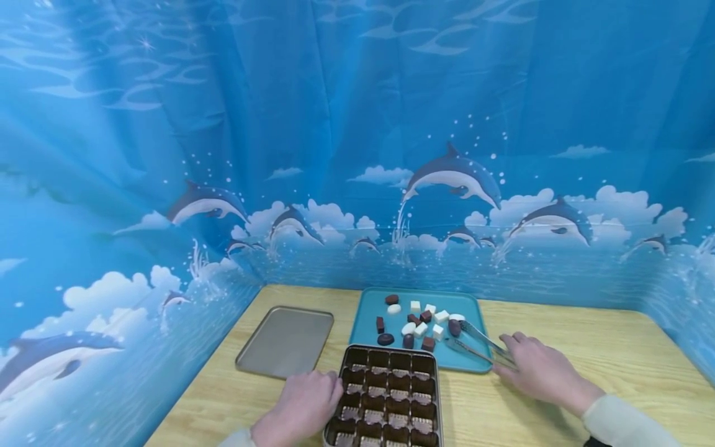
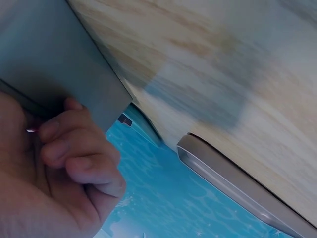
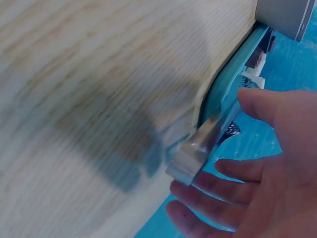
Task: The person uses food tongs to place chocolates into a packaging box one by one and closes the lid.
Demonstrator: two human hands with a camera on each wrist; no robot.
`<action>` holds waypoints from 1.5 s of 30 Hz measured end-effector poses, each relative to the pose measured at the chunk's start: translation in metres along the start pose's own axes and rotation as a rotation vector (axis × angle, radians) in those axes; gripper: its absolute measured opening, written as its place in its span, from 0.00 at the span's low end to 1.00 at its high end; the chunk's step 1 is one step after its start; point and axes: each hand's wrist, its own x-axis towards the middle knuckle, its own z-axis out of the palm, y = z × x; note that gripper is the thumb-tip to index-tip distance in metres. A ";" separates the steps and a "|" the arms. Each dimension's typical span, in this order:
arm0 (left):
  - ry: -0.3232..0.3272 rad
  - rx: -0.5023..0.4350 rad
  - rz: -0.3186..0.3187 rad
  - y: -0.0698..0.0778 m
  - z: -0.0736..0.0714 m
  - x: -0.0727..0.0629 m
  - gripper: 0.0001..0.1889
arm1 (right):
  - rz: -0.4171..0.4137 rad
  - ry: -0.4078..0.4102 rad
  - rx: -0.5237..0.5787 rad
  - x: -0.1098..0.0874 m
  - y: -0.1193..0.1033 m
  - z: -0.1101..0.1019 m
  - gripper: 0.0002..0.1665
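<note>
My right hand (image 1: 539, 366) holds metal tongs (image 3: 190, 156) by their bent end, thumb on one side and fingers on the other. The tong arms stand spread over the right part of a teal tray (image 1: 365, 310). A dark oval chocolate (image 1: 455, 327) lies close to the upper tip. Several white and dark brown chocolates, cubes and ovals, are scattered over the tray. My left hand (image 1: 307, 403) grips the left side of a metal tin (image 1: 440, 403), its fingers curled against the wall in the left wrist view. A brown divided insert (image 1: 388, 385) with bare compartments sits inside the tin.
A flat grey-brown metal lid (image 1: 287, 341) lies on the wooden table (image 1: 581, 329) left of the teal tray. The tin stands at the tray's near edge, overlapping it in the head view. Blue curtains with dolphins (image 1: 452, 174) enclose the table's back and sides.
</note>
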 end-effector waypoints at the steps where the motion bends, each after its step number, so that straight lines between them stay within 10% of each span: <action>1: 0.001 -0.002 -0.003 0.000 0.000 0.000 0.21 | 0.009 -0.018 0.010 0.000 0.001 0.000 0.46; 45: -0.015 -0.063 0.027 -0.003 0.003 0.000 0.21 | 0.030 0.009 0.094 0.018 -0.005 0.014 0.31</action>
